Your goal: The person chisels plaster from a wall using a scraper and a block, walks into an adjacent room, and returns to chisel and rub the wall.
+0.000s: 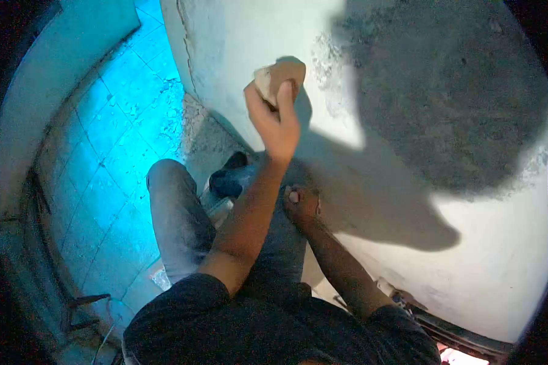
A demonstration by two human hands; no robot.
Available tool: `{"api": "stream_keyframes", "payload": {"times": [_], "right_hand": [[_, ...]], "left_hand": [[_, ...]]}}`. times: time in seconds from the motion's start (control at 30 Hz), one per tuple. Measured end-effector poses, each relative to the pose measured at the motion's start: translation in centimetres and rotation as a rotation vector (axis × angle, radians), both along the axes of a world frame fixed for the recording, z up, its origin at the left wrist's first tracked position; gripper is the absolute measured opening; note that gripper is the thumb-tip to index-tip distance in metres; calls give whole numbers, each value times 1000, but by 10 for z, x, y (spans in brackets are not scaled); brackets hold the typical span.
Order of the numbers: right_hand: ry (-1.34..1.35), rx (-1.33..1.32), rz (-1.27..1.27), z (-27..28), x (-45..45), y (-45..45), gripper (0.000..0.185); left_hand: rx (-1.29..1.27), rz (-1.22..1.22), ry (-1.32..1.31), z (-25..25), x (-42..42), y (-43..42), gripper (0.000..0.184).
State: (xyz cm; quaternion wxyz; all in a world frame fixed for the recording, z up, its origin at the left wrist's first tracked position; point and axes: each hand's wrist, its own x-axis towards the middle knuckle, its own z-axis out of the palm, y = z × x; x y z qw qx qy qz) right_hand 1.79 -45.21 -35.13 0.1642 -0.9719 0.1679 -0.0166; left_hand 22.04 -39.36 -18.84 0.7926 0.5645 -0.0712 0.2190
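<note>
My left hand (274, 125) is raised in front of a pale wall (262, 30), its fingers and thumb closed around a tan block (286, 72) with a pale side and a darker top edge. The block is at the wall surface; its exact material I cannot make out. Lower down, my right hand (302, 205) is curled closed by my knee, close to the wall. Its palm is hidden, so whether anything is inside cannot be seen. A large rough dark grey patch (450, 91) covers the wall to the right of the block.
Blue-lit floor tiles (115, 188) with scattered debris lie to the left. Rubble (207, 131) is heaped at the foot of the wall. A low pale wall (85, 36) borders the floor's far left. A dark metal piece (85, 310) stands at lower left.
</note>
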Motion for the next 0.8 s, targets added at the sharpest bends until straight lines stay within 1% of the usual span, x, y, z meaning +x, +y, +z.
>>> {"api": "stream_keyframes", "payload": {"times": [0.07, 0.1, 0.13, 0.2, 0.23, 0.27, 0.3, 0.33, 0.37, 0.4, 0.43, 0.47, 0.5, 0.53, 0.57, 0.6, 0.63, 0.67, 0.73, 0.77, 0.8], "right_hand": [[-51, 10, -26, -6, 0, -2, 43], [-52, 11, -33, -11, -2, -1, 43], [99, -18, -189, -11, -1, 5, 45], [248, -50, -335, -3, 6, 5, 48], [355, 168, -283, 25, 20, 3, 51], [469, 387, -232, 42, 24, 2, 54], [463, 384, -235, 44, 19, 2, 54], [93, 445, -230, 44, 13, 3, 53], [-139, 583, -226, 58, 14, 0, 54], [-362, 713, -187, 71, 16, -3, 54], [-508, 920, -189, 111, 19, 4, 53], [-655, 1125, -177, 150, 22, 10, 53], [-827, 1249, -45, 186, 32, 17, 51], [-980, 1378, 115, 222, 43, 23, 51], [-1075, 1420, 431, 251, 56, 23, 50], [-1111, 1286, 511, 271, 65, 23, 50], [-1141, 1148, 582, 284, 71, 25, 50], [-1144, 1134, 573, 293, 79, 29, 50], [-1206, 1121, 615, 303, 94, 35, 50], [-1237, 1139, 603, 302, 97, 35, 49], [-1230, 1131, 606, 300, 104, 34, 49]], "left_hand": [[-241, 148, -78, 6, 0, -3, 34], [-72, 146, -67, 6, 4, -3, 32], [-69, 141, -67, 3, 6, 0, 32], [-31, -91, -15, -2, 14, 14, 31], [36, -69, -2, -1, 13, 30, 35], [59, 15, 35, -6, 11, 47, 37], [78, 99, 63, -15, 12, 65, 39], [88, 84, 73, -26, 15, 89, 40], [99, 71, 84, -44, 21, 118, 41], [203, 56, 182, -75, 31, 148, 40], [174, -76, 311, -107, 43, 180, 40], [178, -102, 427, -128, 44, 203, 40], [242, -105, 557, -152, 43, 217, 41], [239, -110, 552, -159, 37, 227, 41], [328, -203, 487, -163, 31, 235, 41], [419, -299, 422, -166, 31, 238, 42], [351, -377, 299, -168, 35, 231, 42], [347, -391, 298, -170, 35, 227, 42], [315, -525, 468, -173, 37, 218, 41], [492, -480, 336, -172, 38, 218, 42], [482, -483, 337, -175, 39, 216, 42]]}}
